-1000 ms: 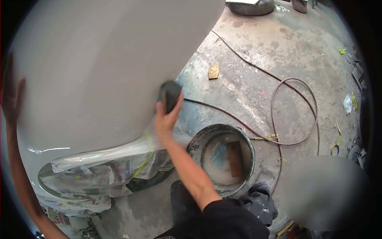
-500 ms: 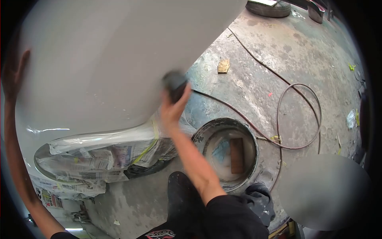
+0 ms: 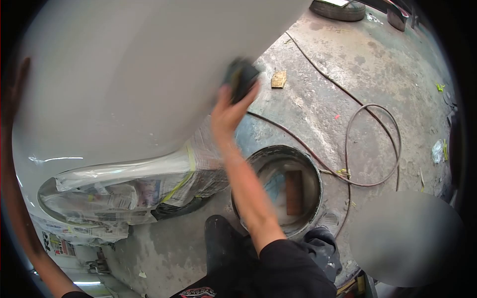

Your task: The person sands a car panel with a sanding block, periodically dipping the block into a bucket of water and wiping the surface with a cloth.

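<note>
My right hand [image 3: 231,111] grips a dark block [image 3: 241,79], blurred by motion, against the edge of a large grey painted panel [image 3: 134,74]. At the far left, my left hand [image 3: 16,92] is dim and blurred, with a finger stretched upward beside the panel. Below the panel, a rounded part is wrapped in newspaper and clear film [image 3: 124,191]. A round bucket [image 3: 319,191] stands beneath my right forearm, holding cloudy water, a brown block [image 3: 294,192] and something light blue.
A hose [image 3: 348,149] loops across the stained concrete floor [image 3: 318,114]. A yellowish scrap [image 3: 278,79] lies near the panel, and a tyre [image 3: 338,11] is at the top. Crumpled plastic [image 3: 437,151] lies at the right.
My right hand and the dark block have moved up and to the right along the panel edge. My left hand appears slightly farther left.
</note>
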`<state>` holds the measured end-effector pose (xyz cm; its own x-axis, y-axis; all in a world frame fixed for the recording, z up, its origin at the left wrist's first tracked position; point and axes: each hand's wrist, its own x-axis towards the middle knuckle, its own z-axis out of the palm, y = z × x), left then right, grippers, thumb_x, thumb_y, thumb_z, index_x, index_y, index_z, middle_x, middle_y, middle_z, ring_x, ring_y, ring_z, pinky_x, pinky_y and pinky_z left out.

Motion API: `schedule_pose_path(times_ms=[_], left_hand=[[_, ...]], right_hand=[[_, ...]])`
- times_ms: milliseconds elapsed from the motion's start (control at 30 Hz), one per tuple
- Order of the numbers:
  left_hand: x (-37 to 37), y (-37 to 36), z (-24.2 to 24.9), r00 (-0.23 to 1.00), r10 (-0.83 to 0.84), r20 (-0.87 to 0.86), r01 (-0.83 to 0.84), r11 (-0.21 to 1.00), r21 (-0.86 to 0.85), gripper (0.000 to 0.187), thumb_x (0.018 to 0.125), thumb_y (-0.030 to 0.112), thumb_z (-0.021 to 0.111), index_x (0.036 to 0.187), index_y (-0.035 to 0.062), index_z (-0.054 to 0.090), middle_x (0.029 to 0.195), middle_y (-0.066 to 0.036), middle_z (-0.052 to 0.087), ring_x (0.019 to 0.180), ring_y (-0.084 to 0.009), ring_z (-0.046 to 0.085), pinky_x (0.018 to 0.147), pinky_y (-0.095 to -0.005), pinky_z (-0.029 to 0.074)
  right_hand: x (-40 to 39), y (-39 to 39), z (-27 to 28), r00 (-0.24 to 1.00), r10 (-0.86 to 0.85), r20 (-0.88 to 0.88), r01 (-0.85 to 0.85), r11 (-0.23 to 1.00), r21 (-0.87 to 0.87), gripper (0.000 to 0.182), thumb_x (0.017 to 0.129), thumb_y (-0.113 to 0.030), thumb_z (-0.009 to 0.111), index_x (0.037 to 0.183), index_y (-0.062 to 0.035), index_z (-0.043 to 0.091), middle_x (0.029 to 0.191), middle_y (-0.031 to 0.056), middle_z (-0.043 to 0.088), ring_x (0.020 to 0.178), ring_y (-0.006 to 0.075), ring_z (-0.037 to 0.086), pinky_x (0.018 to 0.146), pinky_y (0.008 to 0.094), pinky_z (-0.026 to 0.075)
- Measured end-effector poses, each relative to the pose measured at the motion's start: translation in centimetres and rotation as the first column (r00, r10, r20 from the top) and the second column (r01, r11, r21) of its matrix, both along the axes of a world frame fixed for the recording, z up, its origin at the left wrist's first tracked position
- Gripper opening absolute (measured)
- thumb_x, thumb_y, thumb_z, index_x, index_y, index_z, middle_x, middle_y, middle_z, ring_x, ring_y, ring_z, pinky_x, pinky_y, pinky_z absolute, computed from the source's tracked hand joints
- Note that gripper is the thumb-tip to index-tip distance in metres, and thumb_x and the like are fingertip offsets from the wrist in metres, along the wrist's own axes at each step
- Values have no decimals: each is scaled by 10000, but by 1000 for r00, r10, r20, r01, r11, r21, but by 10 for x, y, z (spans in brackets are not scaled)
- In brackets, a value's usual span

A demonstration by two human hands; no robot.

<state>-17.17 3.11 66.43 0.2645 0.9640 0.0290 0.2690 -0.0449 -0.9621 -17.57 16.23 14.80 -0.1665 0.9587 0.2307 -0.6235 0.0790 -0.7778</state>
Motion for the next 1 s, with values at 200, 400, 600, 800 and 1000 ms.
schedule_pose_path(times_ms=[200,400,600,800,1000], left_hand=[[-18,-4,23,999,0,46,0,1000,-9,901,874,618,703,1553,100,415,1658,-189,280,1520,-423,232,1159,-724,231],[-74,2,56,592,798,111,-644,385,661,895,874,621,703,1537,82,436,1647,-218,285,1516,-425,239,1165,-722,219],[-36,4,35,967,248,64,-255,907,334,869,901,584,698,1549,80,413,1650,-220,277,1517,-430,232,1169,-713,220],[-98,-22,77,615,789,8,-571,438,695,897,899,616,683,1558,79,397,1656,-211,268,1516,-434,232,1162,-718,225],[-52,-10,44,803,590,-86,-505,750,427,901,901,648,659,1553,79,409,1652,-204,284,1517,-432,236,1161,-716,225]], right_hand=[[-2,-32,-7,987,-110,118,98,989,107,858,1006,-289,658,1599,-15,101,1511,273,360,1363,380,413,1131,497,349],[13,-74,-25,980,-173,97,125,918,376,836,936,-292,715,1580,-24,255,1286,227,511,1143,405,496,984,555,384],[9,4,20,955,-272,117,242,945,222,813,938,-283,704,1587,-28,285,1266,203,528,1142,382,514,962,551,410],[10,-83,-22,968,-220,118,161,912,378,824,927,-232,692,1574,11,244,1458,265,426,1329,406,461,1124,546,341],[-3,72,19,995,-48,-90,43,997,-67,859,1028,-395,603,1584,49,123,1582,303,278,1482,426,277,1216,498,259]])
